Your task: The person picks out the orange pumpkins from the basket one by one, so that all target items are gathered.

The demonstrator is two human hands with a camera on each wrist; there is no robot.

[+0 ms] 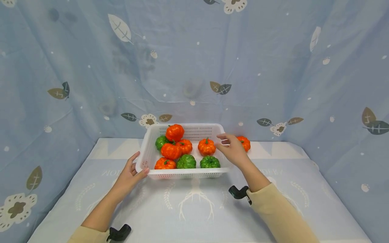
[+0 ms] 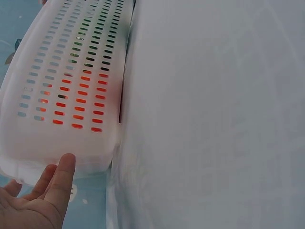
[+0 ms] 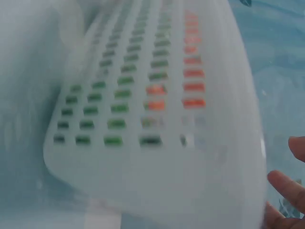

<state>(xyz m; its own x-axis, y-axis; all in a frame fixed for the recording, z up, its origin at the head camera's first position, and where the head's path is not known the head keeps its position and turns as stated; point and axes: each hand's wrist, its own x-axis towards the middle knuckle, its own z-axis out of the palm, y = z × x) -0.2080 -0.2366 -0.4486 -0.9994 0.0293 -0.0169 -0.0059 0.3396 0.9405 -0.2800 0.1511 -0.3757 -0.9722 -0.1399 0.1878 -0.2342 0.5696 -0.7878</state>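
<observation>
A white perforated basket [image 1: 188,171] holds several orange pumpkins [image 1: 171,151] and several green ones [image 1: 186,161]. My left hand [image 1: 129,175] touches its front-left corner, thumb at the front rim and fingers by the left side; the left wrist view shows the same hand [image 2: 40,202] with a fingertip against the basket wall [image 2: 33,143]. At the right rim my right hand [image 1: 233,150] is spread with nothing in it, near an orange pumpkin [image 1: 206,147] inside. In the blurred right wrist view, its fingers [image 3: 288,188] are beside the basket wall [image 3: 143,176].
Another orange pumpkin [image 1: 245,143] lies outside the basket at the right, partly hidden behind my right hand. A pale patterned cloth [image 1: 194,216] covers the table. Blue patterned curtains [image 1: 182,67] hang behind and at both sides. Black camera mounts [image 1: 120,233] are at both wrists.
</observation>
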